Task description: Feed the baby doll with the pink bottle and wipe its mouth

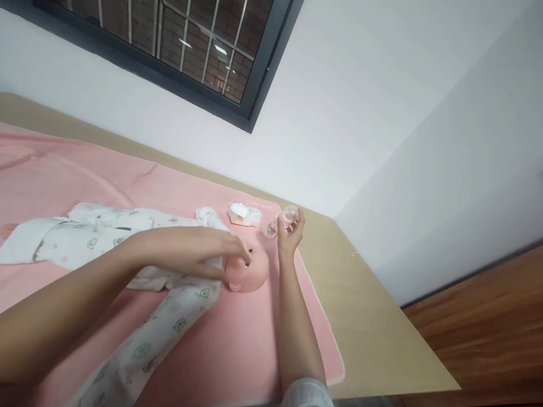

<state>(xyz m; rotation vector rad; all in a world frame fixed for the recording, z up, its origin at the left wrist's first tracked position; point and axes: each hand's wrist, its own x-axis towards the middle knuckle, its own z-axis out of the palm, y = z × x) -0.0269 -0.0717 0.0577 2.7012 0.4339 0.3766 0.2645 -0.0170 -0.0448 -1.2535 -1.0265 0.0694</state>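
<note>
**While the right hand (pixel 289 242) grips a clear container (pixel 291 213), keep the left hand (pixel 193 249) light**

Loosely open over the doll (pixel 257 271), contact unclear, it should avoid the eyes. The doll lies near-left of the container, on the pink mat (pixel 254 339).

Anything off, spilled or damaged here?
No spill or damage shows. Only a small pale curl on the wooden table stands out, lying apart from the pink mat; too small to identify.
</note>
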